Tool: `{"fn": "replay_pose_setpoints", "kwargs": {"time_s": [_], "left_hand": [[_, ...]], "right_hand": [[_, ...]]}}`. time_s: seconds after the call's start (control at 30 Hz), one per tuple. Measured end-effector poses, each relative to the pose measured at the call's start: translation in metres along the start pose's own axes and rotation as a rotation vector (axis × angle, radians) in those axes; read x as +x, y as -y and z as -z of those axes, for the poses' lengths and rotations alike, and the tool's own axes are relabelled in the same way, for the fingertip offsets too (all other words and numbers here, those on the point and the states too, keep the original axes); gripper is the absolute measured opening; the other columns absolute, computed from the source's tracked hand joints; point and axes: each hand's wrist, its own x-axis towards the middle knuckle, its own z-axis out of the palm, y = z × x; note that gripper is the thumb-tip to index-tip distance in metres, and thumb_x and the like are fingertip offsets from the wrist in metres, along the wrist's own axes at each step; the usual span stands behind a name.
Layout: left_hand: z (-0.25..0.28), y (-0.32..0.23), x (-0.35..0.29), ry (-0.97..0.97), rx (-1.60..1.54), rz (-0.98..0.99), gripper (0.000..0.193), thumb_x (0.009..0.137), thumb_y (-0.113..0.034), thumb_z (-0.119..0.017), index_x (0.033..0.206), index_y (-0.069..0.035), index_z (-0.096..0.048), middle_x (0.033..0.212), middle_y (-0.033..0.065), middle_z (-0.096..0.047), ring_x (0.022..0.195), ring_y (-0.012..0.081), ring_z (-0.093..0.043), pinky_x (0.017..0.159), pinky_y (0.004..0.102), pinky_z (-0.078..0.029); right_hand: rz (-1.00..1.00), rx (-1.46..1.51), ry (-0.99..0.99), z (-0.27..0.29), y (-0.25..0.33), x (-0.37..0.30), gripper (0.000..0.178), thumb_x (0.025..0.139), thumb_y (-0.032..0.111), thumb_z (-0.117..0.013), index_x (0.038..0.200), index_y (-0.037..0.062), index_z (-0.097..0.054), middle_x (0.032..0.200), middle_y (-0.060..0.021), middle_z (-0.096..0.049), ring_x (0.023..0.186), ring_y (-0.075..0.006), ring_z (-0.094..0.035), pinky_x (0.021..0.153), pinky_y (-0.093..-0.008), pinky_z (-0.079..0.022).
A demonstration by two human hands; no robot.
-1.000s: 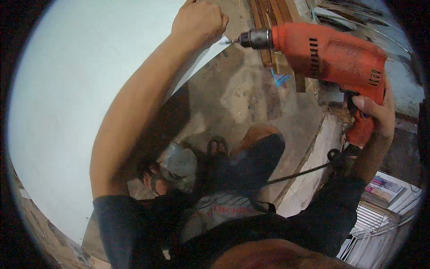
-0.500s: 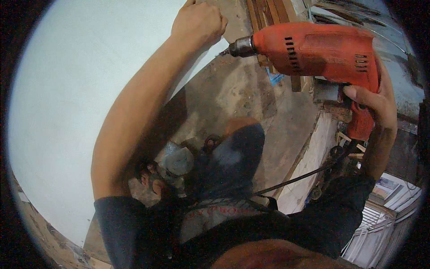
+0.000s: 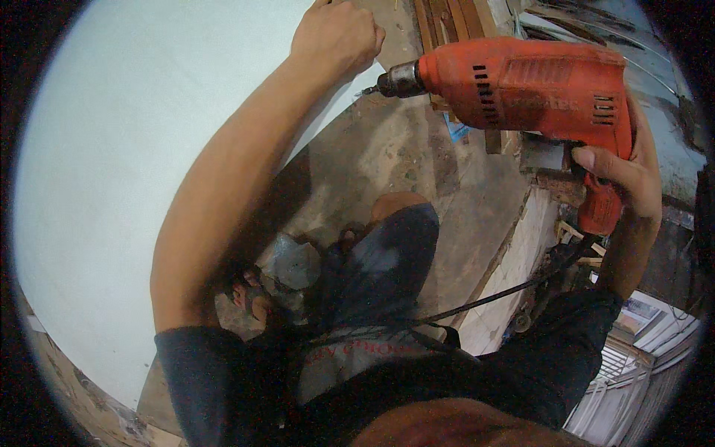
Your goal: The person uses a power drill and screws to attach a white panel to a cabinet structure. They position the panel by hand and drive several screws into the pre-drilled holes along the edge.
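Drill, held in right fingers, now sits farther left, its bit at white panel edge, bodyward of left fingers (curled, grip unclear), apparently lining up.

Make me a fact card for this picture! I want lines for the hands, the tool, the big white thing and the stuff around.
Left hand: curled, at the white panel's edge; fingertips hidden
Right hand: holding the red drill by its handle
Drill bit: pointing left, near the panel's edge; touching or not, I can't tell
White panel: big, flat, filling the picture's left side
Cord: dark, running from the drill's handle
Nearby: brown wooden strips
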Motion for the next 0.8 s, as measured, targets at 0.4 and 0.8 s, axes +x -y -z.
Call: {"fn": "replay_pose_setpoints", "kwargs": {"time_s": [0.4,0.8], "left_hand": [[0.004,-0.004,0.002,0.060,0.014,0.030,0.024,0.080,-0.022,-0.051,0.073,-0.009,-0.069,0.073,0.0135,-0.067,0.075,0.0290,-0.065,0.086,0.0436,-0.043],[0.006,-0.004,0.002,0.018,-0.032,0.044,0.023,0.081,-0.021,-0.051,0.074,-0.009,-0.069,0.074,0.0155,-0.066,0.077,0.0313,-0.065,0.091,0.0494,-0.042]], "right_hand": [[0.002,0.019,-0.020,-0.003,0.001,0.000,0.090,0.060,0.002,-0.077,0.138,-0.0021,-0.033,0.126,-0.0141,-0.053,0.116,-0.0248,-0.053,0.101,-0.0367,-0.040],[-0.125,-0.289,0.087,0.013,0.021,0.014,0.086,0.065,0.010,-0.076,0.138,0.0001,-0.031,0.102,-0.0130,-0.062,0.076,-0.0191,-0.063,0.065,-0.0309,-0.052]]}}
